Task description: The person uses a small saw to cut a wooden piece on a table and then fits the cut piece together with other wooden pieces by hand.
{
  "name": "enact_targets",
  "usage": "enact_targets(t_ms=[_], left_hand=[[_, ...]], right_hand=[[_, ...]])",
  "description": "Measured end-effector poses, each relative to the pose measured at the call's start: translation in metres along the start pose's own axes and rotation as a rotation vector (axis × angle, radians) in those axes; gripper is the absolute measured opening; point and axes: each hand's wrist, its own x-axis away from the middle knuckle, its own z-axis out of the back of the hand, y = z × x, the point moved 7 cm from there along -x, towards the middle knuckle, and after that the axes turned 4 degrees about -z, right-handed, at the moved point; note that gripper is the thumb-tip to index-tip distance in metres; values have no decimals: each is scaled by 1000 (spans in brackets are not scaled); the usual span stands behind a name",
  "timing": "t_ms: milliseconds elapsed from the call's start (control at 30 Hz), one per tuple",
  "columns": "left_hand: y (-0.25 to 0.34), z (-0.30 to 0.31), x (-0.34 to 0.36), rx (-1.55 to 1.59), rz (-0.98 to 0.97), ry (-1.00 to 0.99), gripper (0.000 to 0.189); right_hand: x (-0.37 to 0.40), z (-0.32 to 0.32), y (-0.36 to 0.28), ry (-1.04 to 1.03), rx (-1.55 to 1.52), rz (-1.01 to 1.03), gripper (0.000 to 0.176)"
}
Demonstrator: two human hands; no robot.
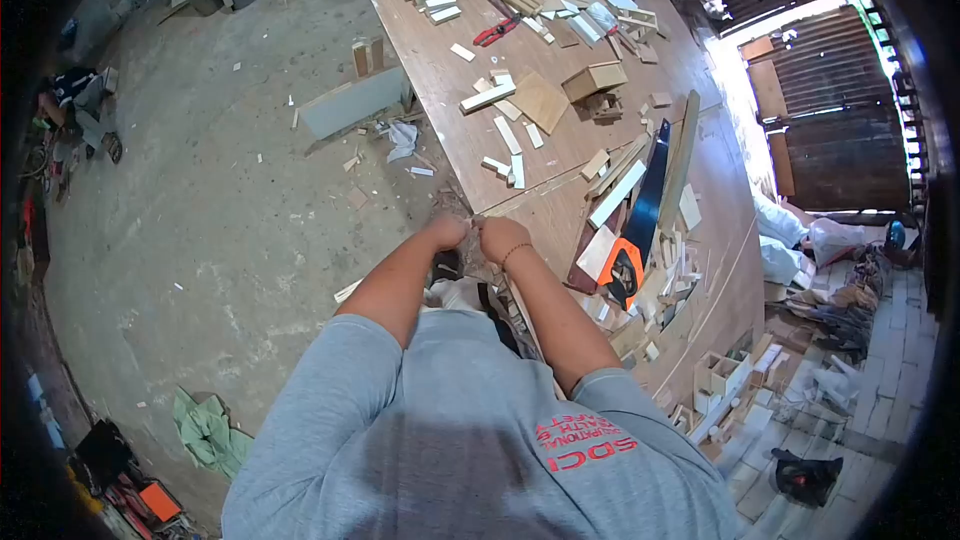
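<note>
My left hand [449,231] and my right hand [499,239] are close together in front of my body, at the near edge of the wooden table [440,100]. Both hands have their fingers closed, pinching at something too small to make out between them. A beaded bracelet is on my right wrist. To the right of my right hand, a handsaw [650,200] with an orange and black handle lies among wood strips. Beyond my hands, short white wood pieces [510,135] and a square brown board [541,103] rest on the tabletop.
Pliers with red handles [497,32], a small wooden box [593,81] and many offcuts lie farther back on the table. A grey board [352,103] stands on the floor left of the table. Green cloth [208,432] lies at lower left.
</note>
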Motion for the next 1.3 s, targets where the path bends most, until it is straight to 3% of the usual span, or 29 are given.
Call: enact_targets(t_ms=[100,233,300,467,567,633,867,1133,1300], left_hand=[[3,-2,7,-96,-49,-39,41],[6,7,15,4,4,-13,42],[6,6,18,37,42,-30,43],[7,9,20,271,107,23,48],[-5,-2,3,10,-13,43,48],[-1,2,10,107,15,21,48],[10,12,22,311,82,60,47],[13,16,28,278,98,43,46],[16,18,26,227,95,61,46]], right_hand=[[5,2,-3,-91,122,87,33],[-5,-6,2,39,-58,83,31],[-2,-2,-3,-113,131,100,32],[2,-20,-3,13,55,86,30],[2,-14,-6,59,42,140,28],[20,-6,4,-13,92,-25,29],[1,-18,14,96,16,-28,33],[22,-15,-2,-29,86,0,27],[-9,-29,1,39,13,-67,28]])
